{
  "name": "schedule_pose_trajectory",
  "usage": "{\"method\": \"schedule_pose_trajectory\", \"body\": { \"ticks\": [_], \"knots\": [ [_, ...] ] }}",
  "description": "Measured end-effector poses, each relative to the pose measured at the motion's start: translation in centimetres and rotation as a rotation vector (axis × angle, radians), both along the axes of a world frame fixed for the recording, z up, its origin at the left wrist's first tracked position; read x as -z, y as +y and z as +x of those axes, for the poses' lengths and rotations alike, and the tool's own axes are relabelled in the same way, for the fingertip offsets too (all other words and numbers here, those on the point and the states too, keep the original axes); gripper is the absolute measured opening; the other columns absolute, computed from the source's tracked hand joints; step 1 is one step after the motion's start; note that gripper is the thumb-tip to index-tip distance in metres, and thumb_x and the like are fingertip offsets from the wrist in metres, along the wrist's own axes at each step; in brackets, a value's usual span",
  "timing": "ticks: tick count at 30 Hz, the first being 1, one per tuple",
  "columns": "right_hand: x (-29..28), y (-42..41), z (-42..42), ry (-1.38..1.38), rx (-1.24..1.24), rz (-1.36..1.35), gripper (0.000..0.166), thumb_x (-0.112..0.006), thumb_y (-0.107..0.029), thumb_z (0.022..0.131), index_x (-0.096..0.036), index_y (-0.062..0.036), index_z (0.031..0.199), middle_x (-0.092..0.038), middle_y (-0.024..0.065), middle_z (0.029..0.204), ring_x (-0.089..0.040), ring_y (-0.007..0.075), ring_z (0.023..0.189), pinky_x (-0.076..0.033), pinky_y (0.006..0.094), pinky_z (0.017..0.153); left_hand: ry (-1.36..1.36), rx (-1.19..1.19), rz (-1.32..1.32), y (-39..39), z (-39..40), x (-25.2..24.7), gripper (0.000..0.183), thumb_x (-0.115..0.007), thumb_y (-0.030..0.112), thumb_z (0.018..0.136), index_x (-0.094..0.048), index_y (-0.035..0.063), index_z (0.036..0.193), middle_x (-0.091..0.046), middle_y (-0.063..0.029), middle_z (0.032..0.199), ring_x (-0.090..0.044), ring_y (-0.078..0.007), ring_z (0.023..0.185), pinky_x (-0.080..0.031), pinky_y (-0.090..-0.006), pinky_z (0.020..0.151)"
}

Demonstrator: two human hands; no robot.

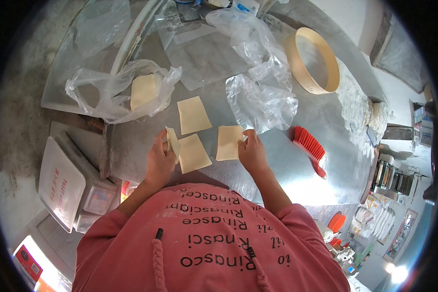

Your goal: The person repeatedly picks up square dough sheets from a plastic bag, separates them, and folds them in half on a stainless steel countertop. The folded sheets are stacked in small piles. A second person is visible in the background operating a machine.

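Observation:
My left hand grips a pale dough square, which stands tilted nearly on edge between thumb and fingers. Beside it, a second dough square lies flat on the metal worktop. Another dough square rests just beyond that one. On the right, my right hand pinches the right edge of a fourth piece, a dough sheet. Inside an open clear plastic bag at the left sits more dough; how many layers it has, I cannot tell.
Crumpled clear plastic lies beyond my right hand. Farther right are a round wooden-rimmed sieve and a red bench brush. A plastic sheet covers part of the far worktop. Lidded plastic containers stand below the left edge.

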State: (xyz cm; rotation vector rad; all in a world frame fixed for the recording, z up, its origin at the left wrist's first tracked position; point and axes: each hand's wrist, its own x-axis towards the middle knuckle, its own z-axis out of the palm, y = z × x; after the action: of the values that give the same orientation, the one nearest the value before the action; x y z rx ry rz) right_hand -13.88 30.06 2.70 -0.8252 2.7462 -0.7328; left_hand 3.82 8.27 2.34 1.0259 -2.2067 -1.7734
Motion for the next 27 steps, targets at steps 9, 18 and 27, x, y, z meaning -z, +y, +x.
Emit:
{"method": "schedule_pose_trajectory", "body": {
  "ticks": [9, 18, 27],
  "knots": [
    [0.4, -7.8, 4.5, -1.436, 0.078, -0.718, 0.019, -0.056, -0.017, 0.093, -0.056, -0.0048, 0.108, -0.057, 0.0029, 0.106, -0.054, 0.0125, 0.096, -0.044, 0.0302, 0.086, 0.085, 0.296, -0.384, 1.7, -1.8, -5.5, 0.064, -0.047, -0.007, 0.081, -0.031, 0.0075, 0.141, -0.060, -0.0199, 0.092, -0.061, -0.0215, 0.072, -0.048, -0.0320, 0.067],
    [-0.2, -7.4, 5.3, -1.493, 0.157, -0.730, 0.014, -0.055, -0.015, 0.094, -0.057, -0.0027, 0.101, -0.059, 0.0019, 0.088, -0.056, 0.0129, 0.079, -0.045, 0.0269, 0.075, 0.017, 0.116, -0.055, 1.0, 0.0, -4.9, 0.047, -0.046, -0.006, 0.082, -0.052, 0.0046, 0.128, -0.062, -0.0182, 0.092, -0.058, -0.0177, 0.067, -0.046, -0.0280, 0.063],
    [2.4, -6.6, 6.6, -0.524, -0.065, -0.102, 0.022, -0.059, -0.018, 0.087, -0.056, -0.0004, 0.100, -0.064, 0.0204, 0.082, -0.064, 0.0364, 0.076, -0.049, 0.0433, 0.066, 0.019, 0.182, -0.261, 2.6, 1.7, 0.2, 0.035, -0.046, -0.006, 0.079, -0.061, 0.0011, 0.110, -0.062, -0.0194, 0.092, -0.062, -0.0322, 0.078, -0.051, -0.0370, 0.071]
  ]
}}
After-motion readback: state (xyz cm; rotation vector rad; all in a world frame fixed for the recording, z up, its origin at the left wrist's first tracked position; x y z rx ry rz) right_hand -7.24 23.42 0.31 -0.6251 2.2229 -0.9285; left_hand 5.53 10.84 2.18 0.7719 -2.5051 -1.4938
